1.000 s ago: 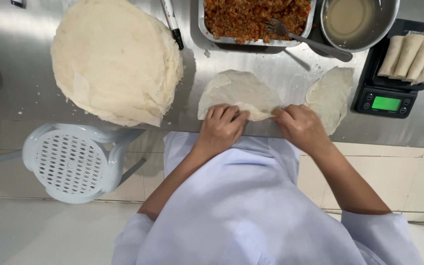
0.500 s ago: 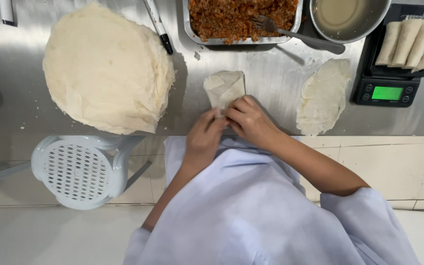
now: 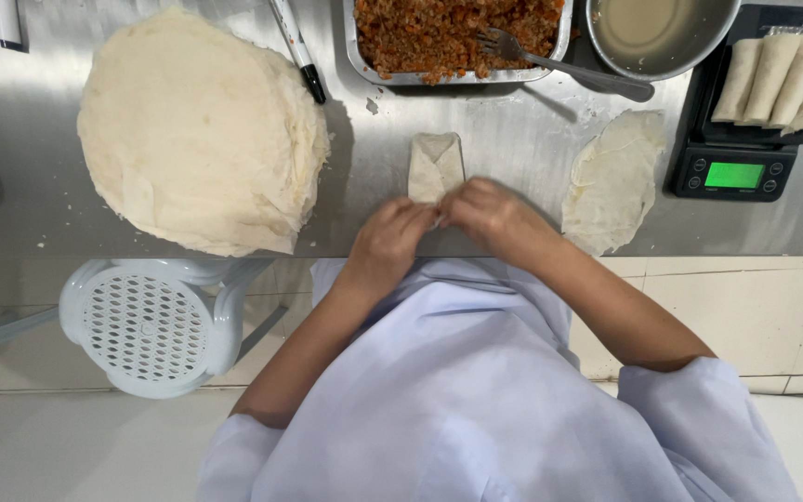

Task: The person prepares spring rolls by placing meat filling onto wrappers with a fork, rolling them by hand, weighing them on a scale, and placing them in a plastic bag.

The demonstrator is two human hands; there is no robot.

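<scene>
While both your hands meet at the steel desk [image 3: 513, 139] edge, left hand [image 3: 390, 240] & right hand [image 3: 494, 216] have fingers pinched narrow on the near end of the pale, folded dough wrapper roll [image 3: 436, 163]. Roll runs away from your grip, pointed flap on top. Big round stack of pale wrappers [image 3: 199, 130] sits well left; single loose wrapper [image 3: 613, 177] just right.
</scene>
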